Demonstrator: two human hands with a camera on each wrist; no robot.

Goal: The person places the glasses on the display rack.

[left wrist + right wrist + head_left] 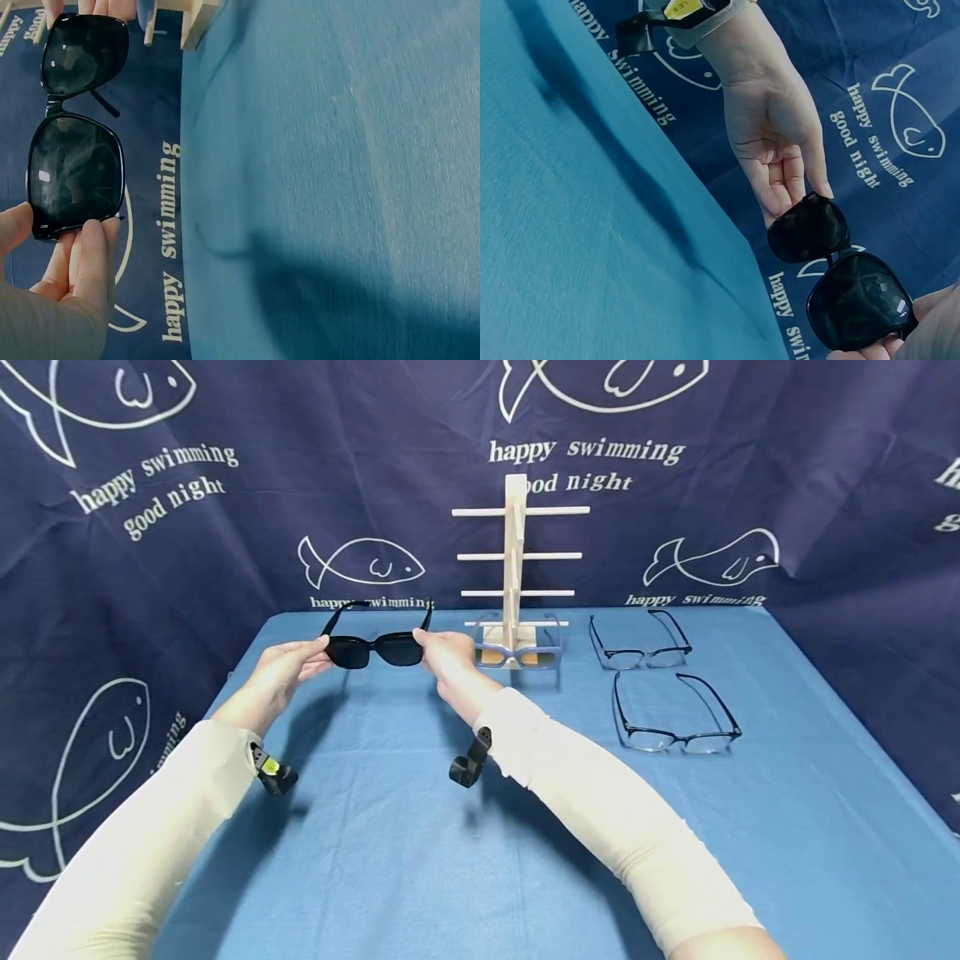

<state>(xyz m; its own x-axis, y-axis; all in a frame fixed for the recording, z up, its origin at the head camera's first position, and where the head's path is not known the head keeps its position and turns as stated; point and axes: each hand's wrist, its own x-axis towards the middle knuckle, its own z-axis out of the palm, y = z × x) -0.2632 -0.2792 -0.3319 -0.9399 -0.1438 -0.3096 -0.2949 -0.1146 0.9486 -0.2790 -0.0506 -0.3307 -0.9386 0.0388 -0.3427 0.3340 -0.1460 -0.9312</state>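
Observation:
Black sunglasses (375,649) with dark lenses are held up over the back left of the table, their arms unfolded and pointing away from me. My left hand (281,672) pinches the left end of the frame between thumb and fingers. At the other end, my right hand (452,666) pinches the right corner near the hinge. In the left wrist view, the sunglasses (77,165) show both lenses, with left fingertips at the lower corner. The right wrist view shows the sunglasses (859,300) between both hands.
A wooden display stand (514,552) with several crossbars rises behind my right hand. Blue-framed glasses (525,657) with orange-tinted lenses sit at its base. Two pairs of dark-rimmed clear glasses, one behind (647,657) and one nearer (681,740), lie on the blue-covered table (390,843) at right.

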